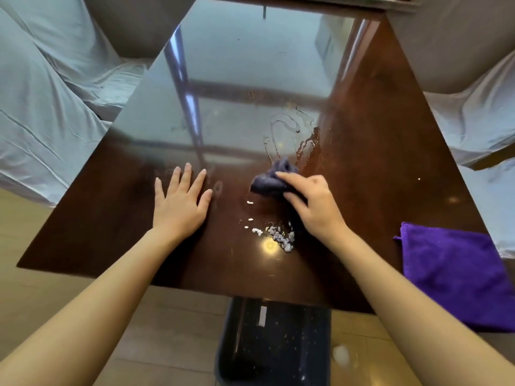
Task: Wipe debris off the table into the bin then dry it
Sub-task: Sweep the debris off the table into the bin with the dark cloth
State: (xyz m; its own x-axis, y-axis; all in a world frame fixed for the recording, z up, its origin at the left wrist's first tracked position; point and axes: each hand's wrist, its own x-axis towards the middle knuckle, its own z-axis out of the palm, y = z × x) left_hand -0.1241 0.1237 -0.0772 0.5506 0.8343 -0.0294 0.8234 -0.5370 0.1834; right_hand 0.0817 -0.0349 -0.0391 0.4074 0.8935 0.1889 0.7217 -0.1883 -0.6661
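While the dark bin waited on the floor at the bottom centre of the frame, tucked just under the near edge of the worktop, the white crumbs lay in a small heap on the wood directly above it in the picture. A few stray bits trailed away from the heap toward the middle. Beside the heap, to the right and slightly farther off, the right hand had its grip closed on a bunched dark cloth, which pressed on the surface. That put the crumbs between the cloth and the bin, so a pull straight toward the near edge looked like the move called for. The left hand lay flat, fingers spread, holding nothing. A folded purple towel rested at the lower right edge. Farther up, wet streaks glistened.
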